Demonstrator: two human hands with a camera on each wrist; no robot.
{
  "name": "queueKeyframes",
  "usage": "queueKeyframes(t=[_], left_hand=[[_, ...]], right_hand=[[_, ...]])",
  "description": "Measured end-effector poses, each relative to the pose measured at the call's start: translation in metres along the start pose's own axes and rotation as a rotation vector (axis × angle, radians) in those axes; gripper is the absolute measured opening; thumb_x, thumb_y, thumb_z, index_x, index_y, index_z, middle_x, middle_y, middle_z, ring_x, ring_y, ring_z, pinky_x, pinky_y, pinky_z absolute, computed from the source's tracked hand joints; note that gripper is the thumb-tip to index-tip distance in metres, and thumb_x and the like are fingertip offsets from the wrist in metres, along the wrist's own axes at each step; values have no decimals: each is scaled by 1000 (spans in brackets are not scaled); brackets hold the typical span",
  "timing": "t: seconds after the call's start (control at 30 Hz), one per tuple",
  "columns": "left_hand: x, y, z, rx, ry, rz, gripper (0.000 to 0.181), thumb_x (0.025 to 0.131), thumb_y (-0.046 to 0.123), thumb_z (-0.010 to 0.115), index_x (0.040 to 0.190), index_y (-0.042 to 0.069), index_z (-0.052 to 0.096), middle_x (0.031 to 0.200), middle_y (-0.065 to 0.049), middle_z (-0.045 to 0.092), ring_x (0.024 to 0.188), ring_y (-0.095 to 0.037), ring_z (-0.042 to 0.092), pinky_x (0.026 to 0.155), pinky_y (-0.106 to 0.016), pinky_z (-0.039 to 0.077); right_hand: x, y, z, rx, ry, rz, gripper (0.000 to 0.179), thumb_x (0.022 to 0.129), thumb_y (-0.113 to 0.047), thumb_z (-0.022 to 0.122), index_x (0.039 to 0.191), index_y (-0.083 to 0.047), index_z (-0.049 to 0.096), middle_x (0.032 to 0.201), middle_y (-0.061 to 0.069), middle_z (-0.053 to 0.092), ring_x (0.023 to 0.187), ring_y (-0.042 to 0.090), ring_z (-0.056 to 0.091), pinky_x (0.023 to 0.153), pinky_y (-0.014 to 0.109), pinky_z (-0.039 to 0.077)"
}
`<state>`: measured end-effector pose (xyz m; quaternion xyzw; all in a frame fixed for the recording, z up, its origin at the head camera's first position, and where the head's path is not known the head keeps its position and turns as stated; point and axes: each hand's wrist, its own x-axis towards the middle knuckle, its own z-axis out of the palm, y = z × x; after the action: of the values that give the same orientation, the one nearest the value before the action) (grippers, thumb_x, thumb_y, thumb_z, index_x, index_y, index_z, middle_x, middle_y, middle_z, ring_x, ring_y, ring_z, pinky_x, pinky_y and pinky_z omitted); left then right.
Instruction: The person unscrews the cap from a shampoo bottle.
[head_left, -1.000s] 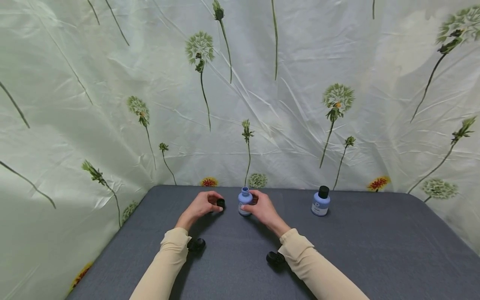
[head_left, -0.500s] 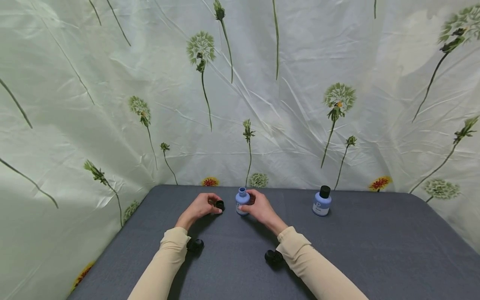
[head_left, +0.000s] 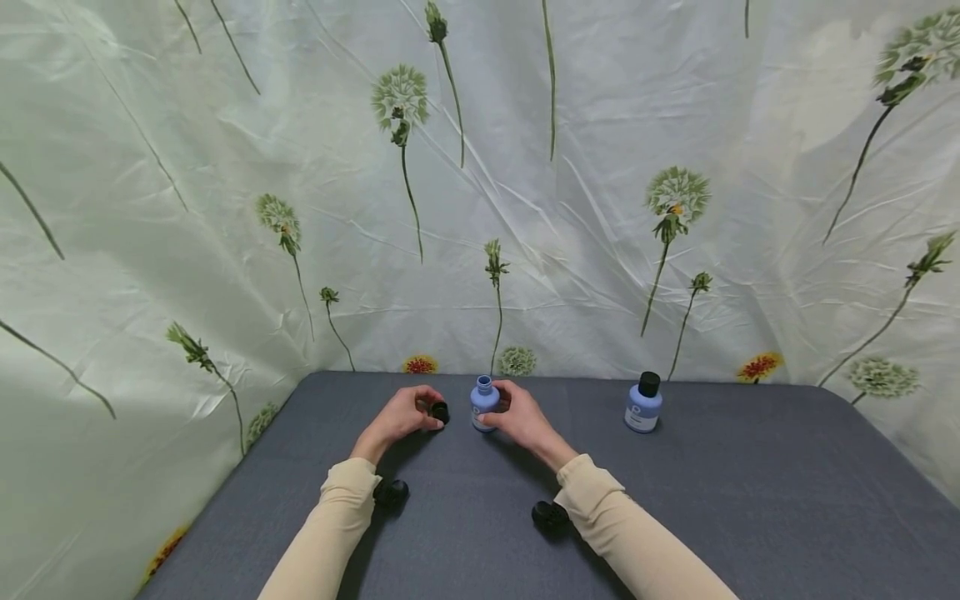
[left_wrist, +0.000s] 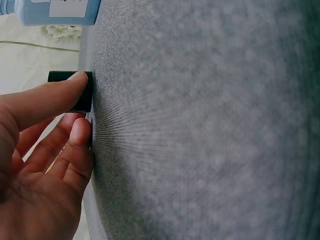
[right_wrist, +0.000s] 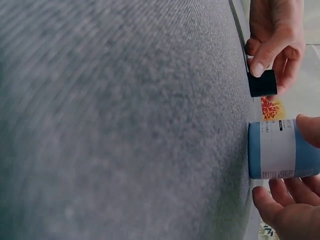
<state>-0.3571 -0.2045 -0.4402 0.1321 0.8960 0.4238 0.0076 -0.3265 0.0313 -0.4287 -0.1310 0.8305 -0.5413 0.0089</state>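
Near the far edge of the worktop [head_left: 750, 492], the left hand [head_left: 399, 416] pinches a cap [right_wrist: 264, 86], the right hand [head_left: 527, 421] grips a bottle [right_wrist: 277, 150], shifted slightly left.

Slim gap, broad lane

Between the black cap [head_left: 440, 412] in the left hand [head_left: 401, 415] and the uncapped bottle [head_left: 483, 400] in the right hand [head_left: 528, 422] — a slim gap. Black wrist devices [head_left: 392, 493] jut into the space between the sleeves [head_left: 327, 525]. A broader lane of table [head_left: 750, 483] parts the right hand from the capped bottle [head_left: 642, 412]; hanging cloth [head_left: 577, 275] walls the far edge.
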Motion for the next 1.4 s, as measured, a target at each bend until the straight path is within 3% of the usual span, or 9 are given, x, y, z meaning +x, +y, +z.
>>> queueKeyframes(t=[0.33,0.53,0.87,1.23,1.4], left_hand=[[-10,-3,-9,-72,-5,0,40,76,2,81,114,4,68,109,-11,65,84,-18,64,66,-33,50],[-20,-5,-16,-90,32,21,41,79,3,80,117,-1,65,108,-14,66,82,-19,64,65,-32,50],[-32,4,-13,-114,76,8,38,81,3,78,117,0,65,108,-13,66,82,-19,64,70,-35,51],[-39,25,0,-172,5,124,36,84,3,75,117,-2,64,110,-20,65,86,-24,64,72,-37,52],[-50,54,2,-180,-42,153,31,85,-1,73,114,-4,63,110,-27,63,88,-29,63,72,-35,52]], right_hand=[[-8,-1,-11,6,6,-17,64,85,-10,77,141,1,47,136,21,53,125,39,51,97,50,44],[-14,-2,-16,-6,23,-20,64,85,-11,77,140,2,48,136,20,54,124,39,51,99,51,42],[-31,1,-27,8,30,-21,62,86,-11,76,140,1,49,135,20,55,123,39,52,98,53,43],[-51,9,-42,53,24,8,58,87,-12,75,140,-4,51,137,17,54,126,35,51,98,51,44],[-62,11,-48,57,26,20,57,88,-10,74,140,-3,51,137,16,55,125,35,52,98,51,44]])
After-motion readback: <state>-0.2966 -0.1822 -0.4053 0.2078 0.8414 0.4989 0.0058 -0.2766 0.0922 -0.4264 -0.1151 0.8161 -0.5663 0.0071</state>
